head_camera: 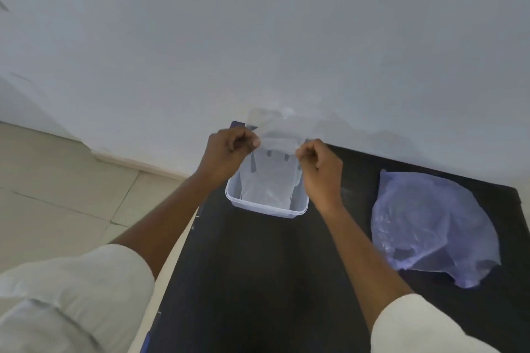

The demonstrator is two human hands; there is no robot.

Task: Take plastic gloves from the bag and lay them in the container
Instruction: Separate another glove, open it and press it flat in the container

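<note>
A thin clear plastic glove [276,135] hangs stretched between my two hands above a clear rectangular container [265,208] on the black table. My left hand [231,149] pinches its left edge and my right hand [319,165] pinches its right edge. The glove's lower part droops into the container, where more clear plastic seems to lie. A translucent bluish bag [427,226] with crumpled plastic gloves inside rests on the table to the right, apart from both hands.
The black table [258,281] runs from the wall toward me, its left edge beside a tiled floor [57,186]. A pale wall [258,37] stands right behind the container. My white sleeves fill the lower corners.
</note>
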